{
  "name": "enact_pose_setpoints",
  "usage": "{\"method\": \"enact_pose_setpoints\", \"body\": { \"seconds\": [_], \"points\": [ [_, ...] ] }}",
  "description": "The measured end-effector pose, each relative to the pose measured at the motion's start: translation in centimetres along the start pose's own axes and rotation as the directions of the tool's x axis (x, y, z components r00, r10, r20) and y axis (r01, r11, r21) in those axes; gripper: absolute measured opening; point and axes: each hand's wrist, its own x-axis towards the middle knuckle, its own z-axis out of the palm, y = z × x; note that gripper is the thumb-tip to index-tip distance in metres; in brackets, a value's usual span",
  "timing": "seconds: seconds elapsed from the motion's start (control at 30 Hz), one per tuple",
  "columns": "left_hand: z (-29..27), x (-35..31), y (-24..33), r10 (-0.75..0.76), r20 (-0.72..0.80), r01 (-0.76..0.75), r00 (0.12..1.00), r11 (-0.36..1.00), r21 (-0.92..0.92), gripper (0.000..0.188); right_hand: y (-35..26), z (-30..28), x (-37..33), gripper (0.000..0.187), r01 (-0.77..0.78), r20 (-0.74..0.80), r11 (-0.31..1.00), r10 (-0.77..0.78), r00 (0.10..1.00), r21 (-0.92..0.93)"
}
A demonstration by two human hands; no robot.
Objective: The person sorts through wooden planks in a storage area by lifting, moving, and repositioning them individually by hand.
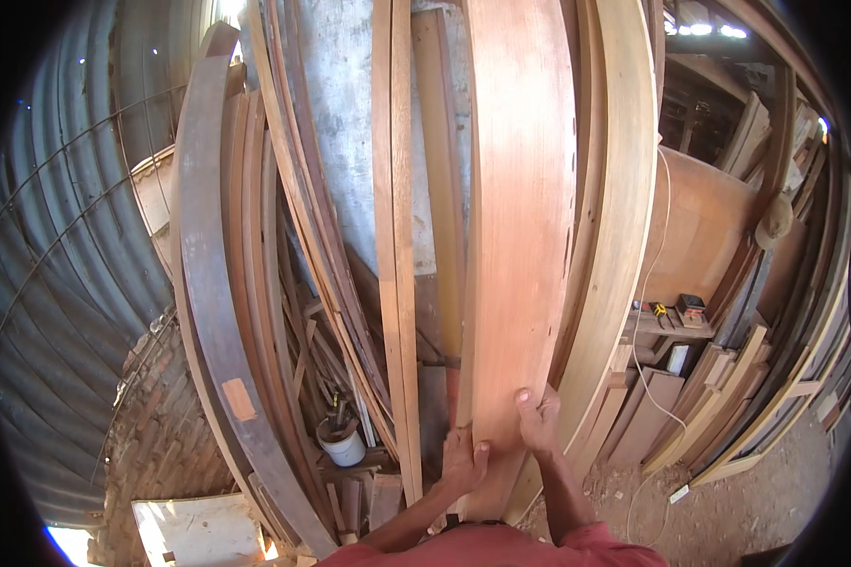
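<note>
A wide reddish-brown wooden plank [520,208] stands upright before me, its lower end close to my body. My left hand [464,457] grips its left edge, thumb on the front face and the other fingers mostly hidden round the side. On the opposite edge, a little higher, my right hand [538,420] is closed too, its thumb laid over the face. Just to the right leans a pale yellowish board [624,208]. Left of the plank stand narrow light-brown wooden strips [397,236].
Dark, long boards [208,274] lean at the left, beside a corrugated metal wall [57,312]. A white bucket [342,446] sits among offcuts. At the right, a pale cable [645,283] hangs down near stacked wood pieces [648,406] and a small shelf [667,326] with tools.
</note>
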Motion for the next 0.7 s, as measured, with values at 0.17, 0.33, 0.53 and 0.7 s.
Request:
{"method": "enact_pose_setpoints", "body": {
  "seconds": [0.17,0.33,0.53,0.7],
  "points": [
    [0.5,1.9,-0.9,0.188,-0.041,-0.168,0.981,0.943,0.287,0.086,0.3,0.1,0.5,0.059,0.042,-0.057,0.993,-0.048,0.997,-0.114],
    [0.8,4.2,-1.6,0.170,0.034,-0.169,0.985,0.898,0.406,0.085,0.3,-0.3,1.5,0.066,0.204,0.002,0.832,-0.237,0.971,-0.516],
    [-3.2,8.4,-4.1,0.357,-0.153,-0.313,0.922,0.915,0.253,0.088,3.2,0.4,1.8,0.072,0.149,-0.066,0.764,-0.244,0.968,-0.628],
    [-14.4,20.8,-6.0,0.156,-0.496,-0.020,0.854,0.963,0.269,0.101,-1.7,2.7,2.9,0.071,0.203,-0.048,0.639,-0.353,0.934,-0.742]
  ]
}}
